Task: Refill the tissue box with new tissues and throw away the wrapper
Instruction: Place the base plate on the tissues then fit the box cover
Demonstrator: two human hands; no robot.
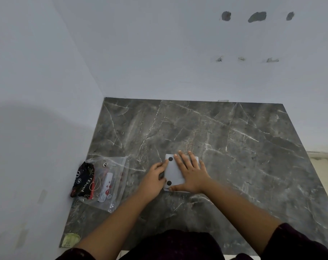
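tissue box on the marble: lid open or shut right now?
Shut, as far as shows. The white tissue box lies flat, with the right hand pressed flat on it and the left hand at its edge; no gap visible.

"Dove" in white script on black-red wrapper (83, 182); small round logos beside it, possibly letters, unreadable.

One head-worn camera looks steeply down, close above a grey marble counter (234, 147); wall toward 12 o'clock.

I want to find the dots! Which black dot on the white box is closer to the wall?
The far black dot, beside the left hand's fingertips. The other black dot sits nearer the person, by the right hand's thumb.
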